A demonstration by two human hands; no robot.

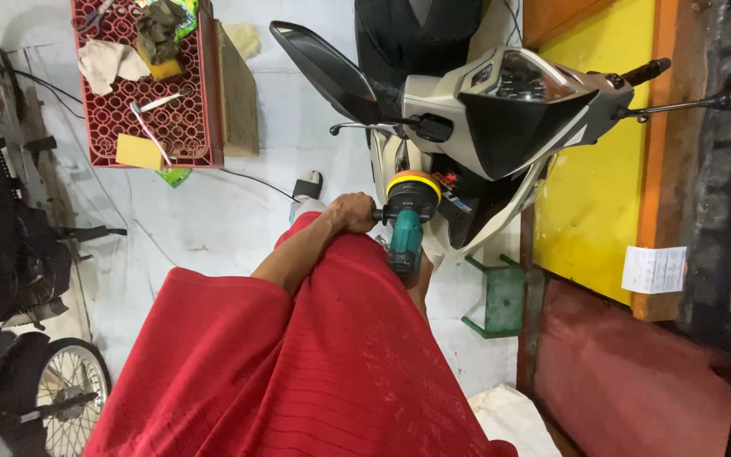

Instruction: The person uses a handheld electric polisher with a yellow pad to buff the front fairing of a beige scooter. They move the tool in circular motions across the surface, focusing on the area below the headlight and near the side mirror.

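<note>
A teal handheld polisher (405, 233) with a yellow pad (413, 180) is pressed against the front body panel of a cream and black scooter (501, 110). My left hand (353, 211) is closed around the polisher's side handle. My right hand (421, 289) grips the rear of the teal body and is mostly hidden behind my red sleeve. The scooter's mirror (323, 72) juts out just above my left hand.
A red plastic crate (150, 85) with rags, sponges and small tools stands on the floor. A green stool (501, 300) sits beside the scooter. Another motorcycle's spoked wheel (65, 393) is close by. A yellow board (602, 169) carries a paper slip (653, 269).
</note>
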